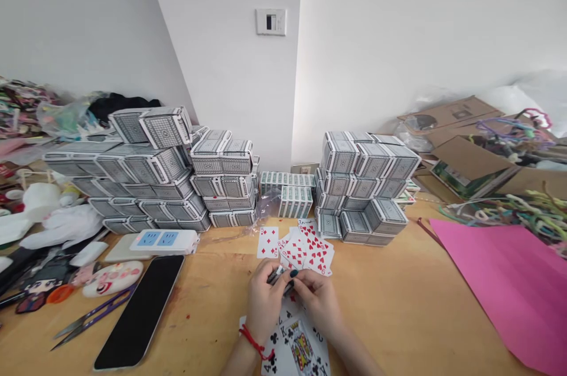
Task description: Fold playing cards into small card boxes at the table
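Observation:
My left hand [264,292] and my right hand [318,298] meet low in the middle of the view, both closed. Between their fingertips is a small grey-and-white folded playing card [275,274], largely hidden by the fingers. Just beyond the hands, red-suit playing cards [315,246] lie face up and overlapping, with a five of diamonds [268,242] at their left. Beneath my wrists lie black club cards, among them a king of clubs [302,349].
Stacked blocks of folded cards stand at the left [150,166], centre-left [224,178] and right [367,187]. A phone [140,314], thread snips [95,317] and a power strip [166,241] lie left. Pink paper [509,281] and an open cardboard box [473,166] are right.

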A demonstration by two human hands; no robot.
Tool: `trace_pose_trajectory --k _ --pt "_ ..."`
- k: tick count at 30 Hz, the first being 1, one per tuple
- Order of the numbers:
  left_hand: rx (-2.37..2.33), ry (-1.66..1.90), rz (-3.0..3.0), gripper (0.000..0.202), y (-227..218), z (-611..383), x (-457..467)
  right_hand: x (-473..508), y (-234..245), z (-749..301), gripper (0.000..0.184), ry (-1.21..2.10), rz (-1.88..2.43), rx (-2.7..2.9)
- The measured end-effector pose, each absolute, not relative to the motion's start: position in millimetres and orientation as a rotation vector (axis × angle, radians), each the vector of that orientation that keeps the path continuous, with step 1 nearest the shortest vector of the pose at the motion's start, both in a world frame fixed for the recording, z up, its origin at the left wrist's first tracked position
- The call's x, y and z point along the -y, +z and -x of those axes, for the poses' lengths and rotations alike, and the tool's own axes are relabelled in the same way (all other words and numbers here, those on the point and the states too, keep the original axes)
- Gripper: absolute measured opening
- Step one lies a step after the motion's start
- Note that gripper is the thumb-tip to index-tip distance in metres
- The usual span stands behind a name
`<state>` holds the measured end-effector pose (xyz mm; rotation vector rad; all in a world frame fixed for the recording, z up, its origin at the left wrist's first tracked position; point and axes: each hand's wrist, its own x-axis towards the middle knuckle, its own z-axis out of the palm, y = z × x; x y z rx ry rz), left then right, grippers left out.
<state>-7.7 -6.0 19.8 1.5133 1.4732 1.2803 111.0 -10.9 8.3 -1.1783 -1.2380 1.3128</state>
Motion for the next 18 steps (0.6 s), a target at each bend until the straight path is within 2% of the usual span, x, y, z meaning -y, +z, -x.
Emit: trace_pose_trajectory --k 18 --pt "-1.411 1.282 -1.719 0.02 21.1 8.8 6.7 11.8 13.9 -112.9 0.037 1.388 1.11 1.329"
